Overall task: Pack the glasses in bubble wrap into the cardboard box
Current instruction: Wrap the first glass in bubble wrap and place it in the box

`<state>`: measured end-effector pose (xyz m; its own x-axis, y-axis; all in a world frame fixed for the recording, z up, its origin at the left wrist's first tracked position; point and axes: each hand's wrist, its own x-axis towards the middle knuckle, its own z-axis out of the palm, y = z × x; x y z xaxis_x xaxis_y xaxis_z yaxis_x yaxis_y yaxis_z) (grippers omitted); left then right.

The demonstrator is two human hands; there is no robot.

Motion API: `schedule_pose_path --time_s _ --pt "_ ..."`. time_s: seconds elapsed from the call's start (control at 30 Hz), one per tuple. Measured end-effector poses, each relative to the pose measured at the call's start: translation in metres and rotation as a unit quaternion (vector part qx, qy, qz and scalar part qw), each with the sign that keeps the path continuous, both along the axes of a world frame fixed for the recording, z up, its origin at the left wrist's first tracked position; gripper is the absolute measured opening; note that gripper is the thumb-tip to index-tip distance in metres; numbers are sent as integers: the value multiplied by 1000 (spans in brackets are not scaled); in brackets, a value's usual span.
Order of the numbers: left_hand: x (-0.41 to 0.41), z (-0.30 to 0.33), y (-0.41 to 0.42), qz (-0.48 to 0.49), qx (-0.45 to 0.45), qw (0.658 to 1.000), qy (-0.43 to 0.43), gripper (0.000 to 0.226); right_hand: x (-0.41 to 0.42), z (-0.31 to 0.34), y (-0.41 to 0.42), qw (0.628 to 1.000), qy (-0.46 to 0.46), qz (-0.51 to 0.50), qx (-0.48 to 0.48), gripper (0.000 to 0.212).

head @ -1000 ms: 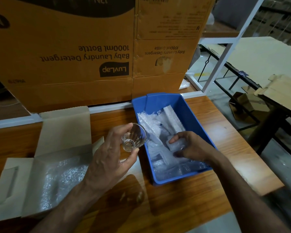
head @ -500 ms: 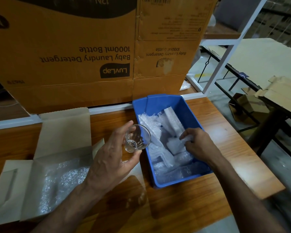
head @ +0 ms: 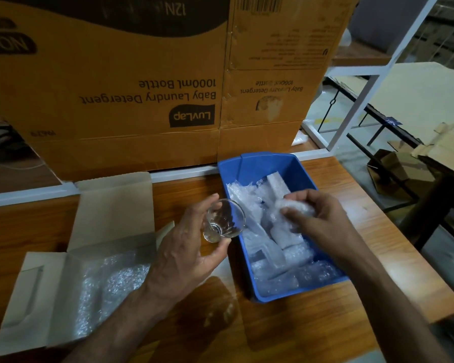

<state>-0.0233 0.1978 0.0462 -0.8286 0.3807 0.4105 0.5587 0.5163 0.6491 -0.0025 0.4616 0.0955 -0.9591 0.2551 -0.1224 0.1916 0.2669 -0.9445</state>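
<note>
While the head view looks down on a wooden table, the left hand holds a small clear glass tilted on its side, with the open rim facing right. The thumb and fingers are closed around the base of the glass. The glass is raised above the table, just beside the left wall of a blue plastic bin.

The right hand is positioned over the bin and is closed on a crumpled piece of bubble wrap, pinched between thumb and fingers. Further bubble wrap pieces lie loose inside the bin and fill most of its floor.

An open cardboard box sits on the table to the left of the left forearm. Its flaps are folded outward, and a bubble wrap lining is visible inside it. The glass and the box are apart.

A large printed carton stands behind the table, with its text upside down. More cardboard rests at the right edge.
</note>
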Motion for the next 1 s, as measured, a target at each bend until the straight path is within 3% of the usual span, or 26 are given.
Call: schedule_pose_path --time_s 0.1,0.23,0.3,0.33,0.4,0.47,0.63,0.73,0.83,1.0 --pt "0 1 -2 2 -8 1000 3 87 11 30 -28 992 9 40 -123 18" --pt "-2 5 -5 -12 -7 1000 16 81 25 54 -56 982 11 113 -150 42" --pt "-2 6 -6 -18 -9 1000 17 79 28 55 -67 985 41 158 -54 47" --pt "-2 7 -7 -21 -10 1000 19 79 28 51 -71 982 71 173 38 46" --pt "-1 7 -7 -25 -3 1000 14 80 23 45 -78 942 143 179 244 43" --pt "1 7 -7 -29 14 999 2 77 18 42 -84 905 181 176 342 40" --pt "2 8 -12 -29 14 999 18 83 15 44 -104 856 197 177 444 29" --pt "1 7 -16 -34 26 999 18 87 10 43 -116 850 182 192 455 32" --pt "2 2 -20 -41 26 999 10 87 2 50 -123 835 129 250 474 29" --pt "2 -7 -29 -15 24 1000 -13 94 7 61 -129 811 68 347 466 43"
